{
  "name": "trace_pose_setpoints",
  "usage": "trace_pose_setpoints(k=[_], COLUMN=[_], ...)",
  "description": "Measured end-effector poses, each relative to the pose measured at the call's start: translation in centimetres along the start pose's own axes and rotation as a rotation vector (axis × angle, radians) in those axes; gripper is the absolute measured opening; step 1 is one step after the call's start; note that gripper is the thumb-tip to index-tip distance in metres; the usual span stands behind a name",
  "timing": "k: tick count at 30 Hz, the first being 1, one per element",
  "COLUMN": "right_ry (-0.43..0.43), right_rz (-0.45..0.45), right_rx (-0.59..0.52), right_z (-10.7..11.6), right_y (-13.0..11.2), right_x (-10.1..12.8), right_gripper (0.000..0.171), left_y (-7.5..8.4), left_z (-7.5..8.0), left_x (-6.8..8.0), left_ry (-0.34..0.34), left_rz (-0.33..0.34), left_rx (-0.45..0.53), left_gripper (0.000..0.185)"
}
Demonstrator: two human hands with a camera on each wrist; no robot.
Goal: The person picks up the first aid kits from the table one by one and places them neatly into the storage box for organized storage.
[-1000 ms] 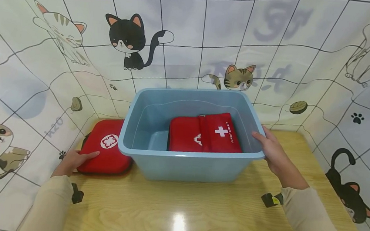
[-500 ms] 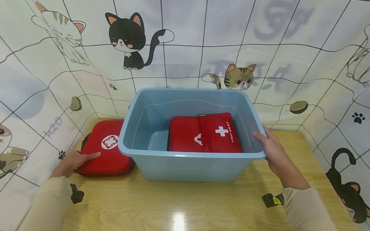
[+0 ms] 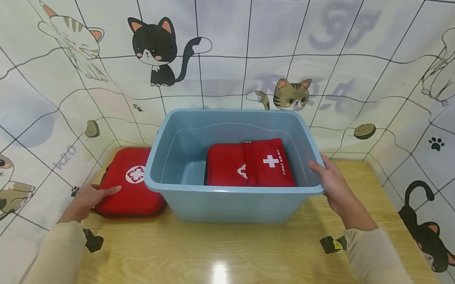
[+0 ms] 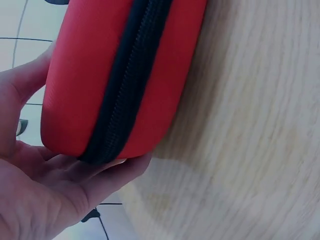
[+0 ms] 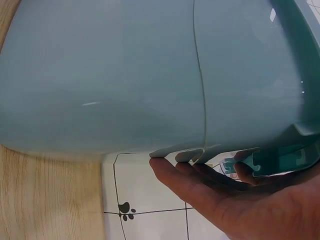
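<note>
Hands unmoved: left hand (image 3: 87,196) on case (image 3: 131,182), right hand (image 3: 332,184) on bin (image 3: 226,201).

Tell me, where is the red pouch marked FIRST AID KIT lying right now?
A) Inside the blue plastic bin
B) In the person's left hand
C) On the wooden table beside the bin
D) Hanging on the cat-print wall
A: the first aid pouch lies on the floor of the blue bin, while the left hand holds a different red case outside it.

Far side of the red zip case (image 3: 131,180) behind the blue bin (image 3: 226,201); right hand's fingers (image 3: 318,168) partly under its rim.
</note>
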State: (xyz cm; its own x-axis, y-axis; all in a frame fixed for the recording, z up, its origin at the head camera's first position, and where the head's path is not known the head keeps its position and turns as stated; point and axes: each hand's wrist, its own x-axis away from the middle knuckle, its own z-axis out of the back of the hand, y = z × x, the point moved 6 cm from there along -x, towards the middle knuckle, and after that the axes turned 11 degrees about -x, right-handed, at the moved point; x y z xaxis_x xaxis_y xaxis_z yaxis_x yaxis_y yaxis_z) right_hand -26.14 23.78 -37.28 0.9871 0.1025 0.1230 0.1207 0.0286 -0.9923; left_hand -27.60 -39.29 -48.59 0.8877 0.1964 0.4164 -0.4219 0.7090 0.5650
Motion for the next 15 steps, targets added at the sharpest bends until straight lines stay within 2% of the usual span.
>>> trace_pose_setpoints(k=[5, 10, 15], right_ry=[0.006, 0.005, 0.002], right_rz=[0.000, -0.007, -0.009], right_rx=[0.004, -0.001, -0.001], right_z=[0.1, 0.1, 0.1], right_y=[0.0, 0.1, 0.1], right_x=[0.0, 0.0, -0.1], right_gripper=[0.065, 0.066, 0.066], left_y=[0.9, 1.1, 0.9], left_z=[1.4, 2.6, 3.7], left_x=[0.8, 1.3, 2.0], left_ry=[0.079, 0.137, 0.188], left_rz=[0.003, 0.036, 0.055], left_rx=[-0.032, -0.045, 0.008], left_gripper=[0.100, 0.096, 0.092])
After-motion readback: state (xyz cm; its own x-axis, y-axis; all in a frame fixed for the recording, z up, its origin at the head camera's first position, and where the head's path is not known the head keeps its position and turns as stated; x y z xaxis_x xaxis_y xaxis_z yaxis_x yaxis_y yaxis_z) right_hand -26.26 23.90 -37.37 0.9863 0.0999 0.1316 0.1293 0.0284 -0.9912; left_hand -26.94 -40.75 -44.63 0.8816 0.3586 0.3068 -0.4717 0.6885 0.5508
